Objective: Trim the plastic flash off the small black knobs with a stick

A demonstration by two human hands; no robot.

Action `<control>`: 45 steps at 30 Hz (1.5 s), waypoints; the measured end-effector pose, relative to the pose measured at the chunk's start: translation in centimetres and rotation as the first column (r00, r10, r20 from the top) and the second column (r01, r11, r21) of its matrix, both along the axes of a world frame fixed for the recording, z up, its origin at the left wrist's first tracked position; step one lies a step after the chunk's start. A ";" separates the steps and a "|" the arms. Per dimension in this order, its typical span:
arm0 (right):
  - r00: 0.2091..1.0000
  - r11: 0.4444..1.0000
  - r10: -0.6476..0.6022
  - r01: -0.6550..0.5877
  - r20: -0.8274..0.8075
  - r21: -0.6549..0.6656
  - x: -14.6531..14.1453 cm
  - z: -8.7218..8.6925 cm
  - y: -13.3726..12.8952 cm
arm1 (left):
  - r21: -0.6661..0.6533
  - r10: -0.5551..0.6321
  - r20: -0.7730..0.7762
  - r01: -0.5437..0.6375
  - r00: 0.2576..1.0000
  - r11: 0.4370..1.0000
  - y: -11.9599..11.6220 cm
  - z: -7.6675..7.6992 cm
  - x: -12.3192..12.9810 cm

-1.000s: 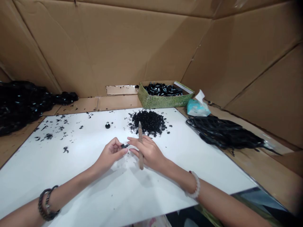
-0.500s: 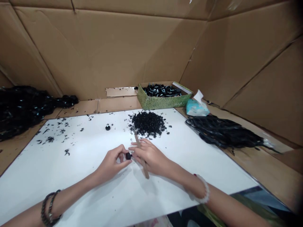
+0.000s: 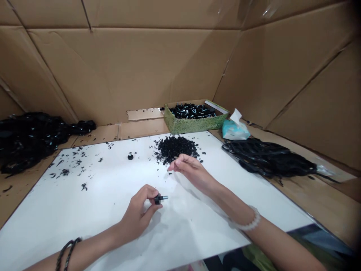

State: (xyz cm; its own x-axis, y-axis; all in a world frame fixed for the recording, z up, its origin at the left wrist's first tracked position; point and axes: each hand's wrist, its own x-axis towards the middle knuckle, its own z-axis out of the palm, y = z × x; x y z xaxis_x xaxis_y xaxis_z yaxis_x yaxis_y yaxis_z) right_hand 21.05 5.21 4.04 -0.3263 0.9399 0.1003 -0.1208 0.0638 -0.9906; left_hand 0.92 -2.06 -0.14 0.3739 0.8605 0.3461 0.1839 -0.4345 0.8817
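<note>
Between thumb and fingertips, my left hand grips a black knob with a metal bolt, its shaft pointing right. My right hand is over the near edge of a heap of small black pieces; its fingers are bent together, and what they hold, if anything, is too small or hidden to name. Another knob with a bolt stands on the white board, left of the heap.
A green box full of bolted knobs stands behind the heap, beside a blue tissue pack. Black bagged parts lie at the right, a dark plastic pile at the left. Black scraps dot the board. Cardboard walls rise behind.
My right hand has moved away from the knob, up to the heap. The wooden stick that lay across it no longer shows clearly. My left hand, still gripping the knob, sits slightly lower and further right.
</note>
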 end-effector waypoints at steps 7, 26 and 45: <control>0.624 0.658 -0.644 0.154 0.443 0.737 1.3 -1.6 2.4 | -0.354 0.092 0.075 -0.060 0.993 0.933 0.8 0.5 0.2; 0.751 0.813 -0.212 -0.219 0.625 0.539 -2.4 -3.2 -2.4 | -0.547 0.175 0.343 0.045 0.923 0.836 1.9 0.3 -0.1; 0.856 0.628 -0.386 -0.029 0.344 0.778 -2.2 -3.2 -2.8 | -0.573 0.186 0.303 0.023 0.935 0.819 1.9 0.5 -0.2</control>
State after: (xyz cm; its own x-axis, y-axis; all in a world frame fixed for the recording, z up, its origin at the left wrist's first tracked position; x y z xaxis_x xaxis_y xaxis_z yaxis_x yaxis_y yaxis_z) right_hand 18.83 2.37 0.85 -0.3587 0.6481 0.6719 0.4057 0.7564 -0.5131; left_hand 0.71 -0.14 0.34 0.2463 0.9621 -0.1168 -0.1506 0.1570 0.9760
